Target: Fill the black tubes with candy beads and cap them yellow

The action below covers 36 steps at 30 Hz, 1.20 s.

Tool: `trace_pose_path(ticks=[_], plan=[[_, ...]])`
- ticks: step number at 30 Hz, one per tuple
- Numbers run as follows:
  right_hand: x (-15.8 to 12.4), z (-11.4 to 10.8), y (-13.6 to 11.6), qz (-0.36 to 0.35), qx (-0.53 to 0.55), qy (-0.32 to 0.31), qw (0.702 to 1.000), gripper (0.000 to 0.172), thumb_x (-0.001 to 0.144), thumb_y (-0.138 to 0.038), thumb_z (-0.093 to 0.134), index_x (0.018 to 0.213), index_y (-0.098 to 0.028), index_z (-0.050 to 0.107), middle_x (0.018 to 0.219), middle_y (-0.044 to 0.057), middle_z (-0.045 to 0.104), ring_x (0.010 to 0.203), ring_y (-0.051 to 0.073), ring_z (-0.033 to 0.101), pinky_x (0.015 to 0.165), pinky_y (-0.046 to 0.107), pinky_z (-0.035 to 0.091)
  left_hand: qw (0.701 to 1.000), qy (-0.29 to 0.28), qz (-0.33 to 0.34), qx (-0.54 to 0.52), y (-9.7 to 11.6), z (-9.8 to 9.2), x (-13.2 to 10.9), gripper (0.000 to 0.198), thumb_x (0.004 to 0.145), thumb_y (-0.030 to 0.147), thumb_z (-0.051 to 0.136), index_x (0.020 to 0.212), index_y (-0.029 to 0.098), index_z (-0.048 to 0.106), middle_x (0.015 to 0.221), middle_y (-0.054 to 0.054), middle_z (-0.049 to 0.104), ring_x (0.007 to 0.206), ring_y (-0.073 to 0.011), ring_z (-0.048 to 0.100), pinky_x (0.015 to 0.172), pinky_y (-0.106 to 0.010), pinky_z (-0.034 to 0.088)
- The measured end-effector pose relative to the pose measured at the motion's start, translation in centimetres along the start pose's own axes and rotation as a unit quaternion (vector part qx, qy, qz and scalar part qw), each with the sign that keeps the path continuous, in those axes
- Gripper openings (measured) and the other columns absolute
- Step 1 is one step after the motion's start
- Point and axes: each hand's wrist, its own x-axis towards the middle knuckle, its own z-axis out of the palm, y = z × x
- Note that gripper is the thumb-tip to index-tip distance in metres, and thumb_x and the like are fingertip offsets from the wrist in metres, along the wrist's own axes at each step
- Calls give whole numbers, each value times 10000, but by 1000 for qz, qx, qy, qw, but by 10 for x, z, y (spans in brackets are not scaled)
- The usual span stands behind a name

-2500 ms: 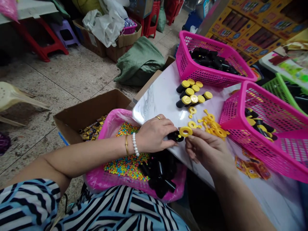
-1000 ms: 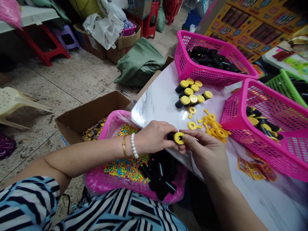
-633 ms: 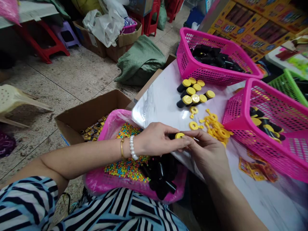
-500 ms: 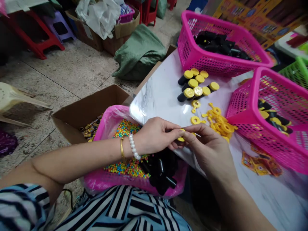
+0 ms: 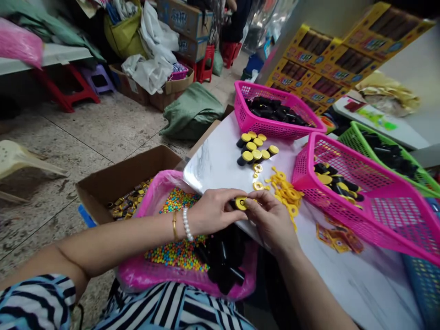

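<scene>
The yellow-topped tube (image 5: pixel 240 203) is held near a basket (image 5: pixel 134 276) of beads (image 5: pixel 172 254).

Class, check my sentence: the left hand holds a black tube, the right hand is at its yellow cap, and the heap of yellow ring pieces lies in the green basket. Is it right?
Not quite: the head view shows the heap of yellow ring pieces on the white table, beside a pink basket. The left hand and right hand are as stated.
</scene>
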Motion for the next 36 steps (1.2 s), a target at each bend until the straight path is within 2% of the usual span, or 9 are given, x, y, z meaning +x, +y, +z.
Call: trace_pose_path(ticks=[4, 9, 14, 18, 21, 24, 32, 34, 36], plan=[[-7, -11, -8, 9, 63, -26, 998, 398, 720, -429, 790, 982, -173, 635, 719, 35, 657, 610, 121, 605, 545, 222, 474, 1000, -5, -2, 11, -2, 0, -1, 328, 828, 194, 676, 1147, 113, 676, 638, 18, 645, 480, -77, 551, 495, -182, 463], [-3, -29, -10, 37, 79, -65, 994, 393, 674, -404, 837, 945, -170, 676, 752, 68, 706, 659, 150, 677, 641, 262, 556, 994, -6, 81, 79, -9, -1, 0, 331, 855, 225, 670, 1167, 118, 645, 776, -23, 686, 597, -105, 604, 600, -224, 505], [23, -26, -22, 78, 33, -172, 981, 413, 604, -432, 871, 778, -171, 601, 616, -2, 638, 428, 70, 513, 406, 189, 399, 971, -20, 149, 188, -9, -2, 3, 243, 870, 258, 664, 1072, 125, 639, 864, -55, 691, 730, -143, 619, 701, -264, 502], [38, -15, -47, 90, -137, -259, 952, 440, 624, -399, 864, 802, -175, 529, 567, -46, 553, 431, 57, 467, 392, 170, 325, 968, -45, 131, 207, 1, -4, 8, 157, 845, 242, 687, 958, 139, 651, 841, -34, 693, 751, -149, 622, 692, -253, 474], [38, -10, -59, 65, -221, -260, 938, 423, 684, -412, 824, 820, -184, 495, 554, -56, 514, 445, 68, 466, 395, 182, 316, 970, -51, 109, 213, 7, -6, 11, 112, 847, 246, 675, 896, 147, 655, 764, -10, 679, 693, -143, 609, 653, -246, 446], [30, -9, -53, 59, -230, -242, 941, 420, 724, -465, 781, 826, -191, 480, 534, -63, 486, 434, 73, 447, 391, 189, 298, 970, -56, 81, 223, 5, -4, 10, 122, 839, 241, 675, 906, 141, 657, 749, -14, 677, 671, -147, 610, 632, -247, 434], [26, -22, -31, 81, -64, -223, 969, 511, 729, -657, 689, 866, -187, 545, 597, -42, 503, 500, 100, 491, 514, 266, 470, 981, -73, 32, 175, 0, -8, 9, 351, 734, 231, 766, 1066, 167, 672, 806, -16, 715, 692, -159, 641, 663, -255, 483], [19, -19, -33, 57, -75, -191, 977, 526, 736, -671, 669, 923, -194, 550, 643, -24, 538, 529, 116, 524, 527, 275, 470, 987, -63, 15, 144, 0, -11, 6, 471, 708, 228, 774, 1153, 147, 642, 771, -15, 713, 636, -148, 627, 645, -257, 495], [7, -9, -33, -19, -155, -136, 978, 469, 744, -599, 697, 965, -206, 566, 751, 8, 590, 593, 131, 555, 558, 279, 469, 992, -52, -1, 111, -2, -12, 2, 581, 718, 183, 723, 1273, 115, 565, 825, -37, 730, 599, -132, 619, 635, -259, 508]])
